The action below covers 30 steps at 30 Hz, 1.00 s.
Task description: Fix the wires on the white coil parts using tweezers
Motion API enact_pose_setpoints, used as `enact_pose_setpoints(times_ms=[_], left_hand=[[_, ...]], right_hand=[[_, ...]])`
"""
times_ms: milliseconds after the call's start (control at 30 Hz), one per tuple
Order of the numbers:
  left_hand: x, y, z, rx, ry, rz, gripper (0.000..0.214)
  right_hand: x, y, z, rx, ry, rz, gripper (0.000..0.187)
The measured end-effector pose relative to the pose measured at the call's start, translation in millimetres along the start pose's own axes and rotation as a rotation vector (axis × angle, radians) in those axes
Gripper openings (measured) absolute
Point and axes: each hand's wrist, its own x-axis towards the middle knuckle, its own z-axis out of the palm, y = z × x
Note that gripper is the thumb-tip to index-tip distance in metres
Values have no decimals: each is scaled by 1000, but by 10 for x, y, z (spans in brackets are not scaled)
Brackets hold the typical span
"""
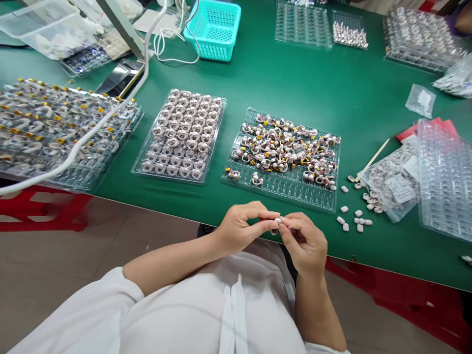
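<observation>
My left hand (243, 225) and my right hand (304, 241) meet at the table's front edge. Both are closed in a pinch on one small whitish, shiny part (278, 221), with the fingertips covering much of it. Just beyond my hands lies a clear tray (283, 189) heaped with small beige ring-shaped parts (280, 142) that carry yellow tabs and reddish bits. To its left, a second clear tray (138, 167) holds rows of beige round parts (184, 132). Several loose beige caps (358, 213) are scattered to the right of my right hand.
A clear bag of beige parts (391, 179), a thin wooden stick (374, 158) and stacked clear trays (446, 182) lie at right. Stacked filled trays (55, 132) stand left, crossed by a white cable (73, 150). A turquoise basket (214, 29) sits behind. Red stools (44, 209) are below the table.
</observation>
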Motion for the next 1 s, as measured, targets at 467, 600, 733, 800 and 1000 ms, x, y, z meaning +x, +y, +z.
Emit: enact_pose_setpoints(times_ms=[467,600,733,800,1000], left_hand=[[206,168,-160,-475,-252,-586,30],[187,142,-176,-445,-270,-524,29],[153,87,-187,-407,-287,-469,29],[149,67,-197,-401,-297,-449,28],[168,85,-234,-349,-315,-409,27]], right_hand=[[7,-42,-102,131,-208,38,27],[1,-78,-77,189,-212,28,26],[-7,-78,-54,212,-199,0,29],[-17,-68,-36,228,-192,2,30],[-57,-55,32,207,-146,-6,26]])
